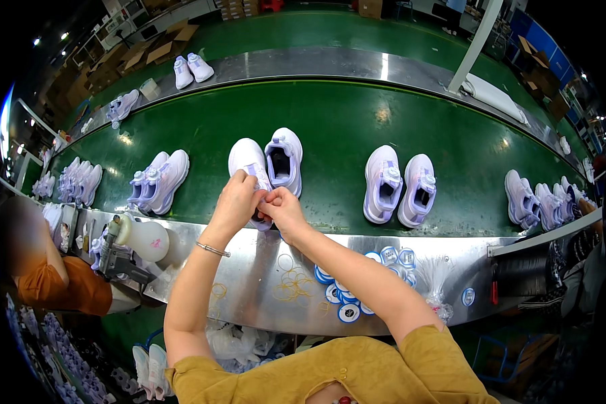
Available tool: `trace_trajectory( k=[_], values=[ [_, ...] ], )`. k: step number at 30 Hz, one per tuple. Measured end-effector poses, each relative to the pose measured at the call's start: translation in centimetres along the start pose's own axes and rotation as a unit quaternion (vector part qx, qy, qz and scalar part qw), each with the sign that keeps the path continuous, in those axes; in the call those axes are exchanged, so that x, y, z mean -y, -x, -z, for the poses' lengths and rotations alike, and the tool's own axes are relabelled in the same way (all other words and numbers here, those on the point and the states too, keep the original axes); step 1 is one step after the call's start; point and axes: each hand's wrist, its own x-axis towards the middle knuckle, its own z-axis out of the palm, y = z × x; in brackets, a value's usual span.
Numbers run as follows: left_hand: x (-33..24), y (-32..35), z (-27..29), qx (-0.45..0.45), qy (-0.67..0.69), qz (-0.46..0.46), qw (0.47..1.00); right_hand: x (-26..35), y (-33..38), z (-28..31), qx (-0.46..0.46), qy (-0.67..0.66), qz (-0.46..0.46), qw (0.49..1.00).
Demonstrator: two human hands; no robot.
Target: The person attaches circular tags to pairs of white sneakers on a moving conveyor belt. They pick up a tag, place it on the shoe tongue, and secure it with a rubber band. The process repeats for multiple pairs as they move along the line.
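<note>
On the green conveyor belt (330,175) in front of me, a white and lavender sneaker (246,153) lies with its toe pointing away. Its mate (284,158) stands to its right, with the dark opening showing. My left hand (236,203) and my right hand (283,214) meet over the heel end of the left sneaker, thumbs and fingertips pinched together. What is between the fingertips is too small and covered to make out. The hands hide most of that sneaker's opening.
More sneaker pairs stand on the belt: one pair (392,188) to the right, another (160,180) to the left. The steel ledge (249,283) nearest me bears yellow rubber bands (291,286), round blue-and-white tags (349,312) and clear plastic strips (435,279). A co-worker (67,286) sits at left.
</note>
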Motion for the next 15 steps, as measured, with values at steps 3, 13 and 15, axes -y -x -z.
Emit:
trace_trajectory(
  k=[3,13,15],
  values=[
    [-0.7,-0.3,0.6,0.019,-0.030,0.051,0.998,0.3,-0.1,-0.3,-0.022,0.028,0.002,0.999],
    [0.2,-0.9,1.4,0.083,0.009,0.043,0.996,0.6,0.4,-0.5,-0.016,0.025,-0.042,0.999],
    [0.4,-1.1,1.2,0.077,0.015,0.037,0.996,1.0,0.3,-0.5,-0.016,0.022,-0.056,0.998]
  ],
)
